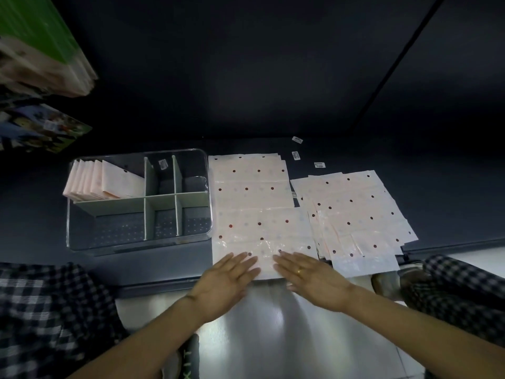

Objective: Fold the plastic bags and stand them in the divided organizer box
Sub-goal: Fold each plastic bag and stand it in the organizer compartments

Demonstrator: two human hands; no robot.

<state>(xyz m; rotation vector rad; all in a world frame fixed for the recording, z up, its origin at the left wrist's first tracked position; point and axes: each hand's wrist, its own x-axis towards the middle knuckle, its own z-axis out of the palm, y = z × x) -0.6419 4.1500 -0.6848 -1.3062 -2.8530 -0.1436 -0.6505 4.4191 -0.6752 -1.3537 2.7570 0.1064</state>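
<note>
We press both hands flat, fingers straight — left hand (228,274) and right hand (308,277) — on the near edge of the bag (257,214) at 6 o'clock, probably to smooth it for folding, with the box (138,243) at 9 o'clock.

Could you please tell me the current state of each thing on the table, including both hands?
Organizer box: open, no lid on it.
Folded bags: standing in the far left compartment.
Bag in front: spread flat, unfolded.
Stack of bags: flat, loosely fanned, unfolded.
Left hand: open, flat on the near edge of the bag in front.
Right hand: open, flat beside it.
</note>
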